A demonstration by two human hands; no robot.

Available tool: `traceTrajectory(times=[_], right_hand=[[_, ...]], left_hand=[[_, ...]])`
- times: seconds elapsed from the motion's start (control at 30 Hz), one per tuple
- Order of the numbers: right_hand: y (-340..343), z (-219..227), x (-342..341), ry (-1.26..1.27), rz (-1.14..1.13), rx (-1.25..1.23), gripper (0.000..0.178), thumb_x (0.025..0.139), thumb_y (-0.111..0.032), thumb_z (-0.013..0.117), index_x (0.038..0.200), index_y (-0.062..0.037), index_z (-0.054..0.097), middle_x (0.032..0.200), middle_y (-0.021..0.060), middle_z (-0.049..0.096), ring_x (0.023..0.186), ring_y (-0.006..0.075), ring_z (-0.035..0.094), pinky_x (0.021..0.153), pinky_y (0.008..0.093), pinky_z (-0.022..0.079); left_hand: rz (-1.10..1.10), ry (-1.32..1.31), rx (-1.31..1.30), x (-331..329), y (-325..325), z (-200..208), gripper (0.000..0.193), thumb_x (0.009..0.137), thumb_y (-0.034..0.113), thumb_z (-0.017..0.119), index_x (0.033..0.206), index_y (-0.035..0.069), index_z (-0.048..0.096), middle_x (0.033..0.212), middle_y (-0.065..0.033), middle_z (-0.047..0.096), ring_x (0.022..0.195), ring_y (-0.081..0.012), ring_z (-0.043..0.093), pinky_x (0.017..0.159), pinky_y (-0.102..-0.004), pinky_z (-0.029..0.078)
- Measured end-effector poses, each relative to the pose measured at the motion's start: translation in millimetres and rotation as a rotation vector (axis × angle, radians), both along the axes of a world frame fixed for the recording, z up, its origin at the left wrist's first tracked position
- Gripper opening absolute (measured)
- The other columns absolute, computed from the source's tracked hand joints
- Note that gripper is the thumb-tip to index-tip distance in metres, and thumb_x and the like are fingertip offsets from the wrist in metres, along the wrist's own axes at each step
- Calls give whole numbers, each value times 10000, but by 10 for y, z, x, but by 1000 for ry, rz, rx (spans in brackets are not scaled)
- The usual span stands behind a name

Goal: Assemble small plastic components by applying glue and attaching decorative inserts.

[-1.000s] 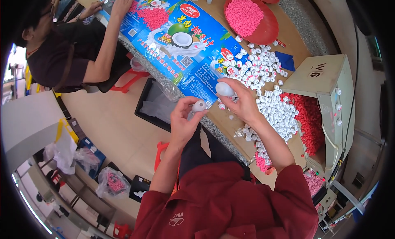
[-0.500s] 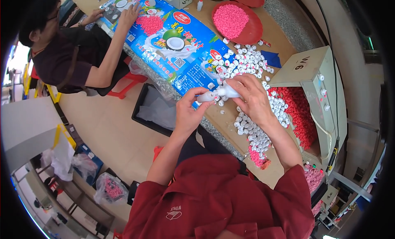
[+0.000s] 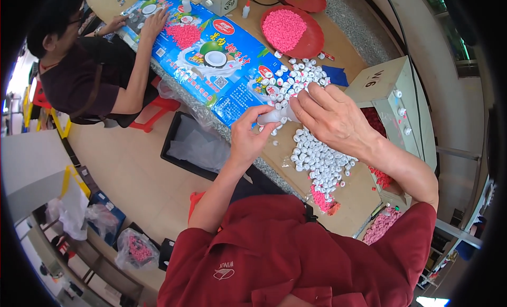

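My left hand (image 3: 247, 135) pinches a whitish, rounded piece (image 3: 270, 117) between thumb and fingertips over the table's near edge. Close on its right, my right hand (image 3: 330, 114) is closed, back upward, around a white plastic bottle (image 3: 290, 115); most of the bottle is hidden under the fingers. The two white things meet or nearly meet; I cannot tell if they touch. Small white round caps (image 3: 317, 154), some with pink bits, lie heaped under and beyond both hands.
A red plate (image 3: 314, 40) holds pink pieces (image 3: 285, 30). A beige metal box (image 3: 383, 82) stands at the right with red pieces inside. On the blue printed sheet (image 3: 237, 53) lies another pink pile. A co-worker (image 3: 90, 69) sits at the left; a black bin (image 3: 182, 148) is below the edge.
My right hand has turned over and moved slightly up, its elbow swinging out right, so it covers more of the bottle. My left hand keeps its pinch. The view has shifted slightly.
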State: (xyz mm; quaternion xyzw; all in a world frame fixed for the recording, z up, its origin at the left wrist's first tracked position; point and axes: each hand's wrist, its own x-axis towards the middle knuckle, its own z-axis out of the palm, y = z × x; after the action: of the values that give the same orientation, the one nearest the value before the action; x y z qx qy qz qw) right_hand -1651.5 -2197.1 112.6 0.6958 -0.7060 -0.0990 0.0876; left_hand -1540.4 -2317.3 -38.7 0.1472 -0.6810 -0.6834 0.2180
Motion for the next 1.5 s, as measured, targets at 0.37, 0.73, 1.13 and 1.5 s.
traceTrajectory(times=[0.37, 0.73, 1.13, 1.5], right_hand=[[115, 87, -69, -26, 36, -7, 350, 621, -103, 584, 940, 38, 561, 787, 67, 509, 800, 185, 502, 626, 289, 400], [159, 90, -93, -61, 22, -11, 325, 620, -113, 589, 909, 30, 558, 780, 68, 508, 771, 183, 491, 616, 285, 397], [108, 146, -46, 71, 3, 46, 298, 640, -132, 567, 907, -1, 556, 831, 44, 514, 815, 165, 488, 655, 274, 375], [134, 103, -107, -15, -1, -23, 310, 622, -121, 581, 901, 9, 550, 781, 46, 501, 780, 169, 478, 643, 283, 361]], left_hand=[[-89, 45, -44, -104, 114, 59, 267, 708, -30, 672, 956, -17, 574, 931, -69, 609, 841, -125, 587, 752, -261, 483], [-56, 59, 14, -140, 167, 20, 293, 671, 42, 712, 940, 19, 599, 905, -93, 628, 801, -181, 615, 704, -272, 473], [-79, 50, 92, -128, 163, 61, 281, 688, 2, 685, 952, 4, 590, 907, -83, 623, 802, -132, 604, 697, -254, 477], [-92, 30, 144, -158, 169, 103, 283, 692, 7, 690, 956, 2, 589, 922, -81, 622, 813, -133, 601, 699, -256, 483]])
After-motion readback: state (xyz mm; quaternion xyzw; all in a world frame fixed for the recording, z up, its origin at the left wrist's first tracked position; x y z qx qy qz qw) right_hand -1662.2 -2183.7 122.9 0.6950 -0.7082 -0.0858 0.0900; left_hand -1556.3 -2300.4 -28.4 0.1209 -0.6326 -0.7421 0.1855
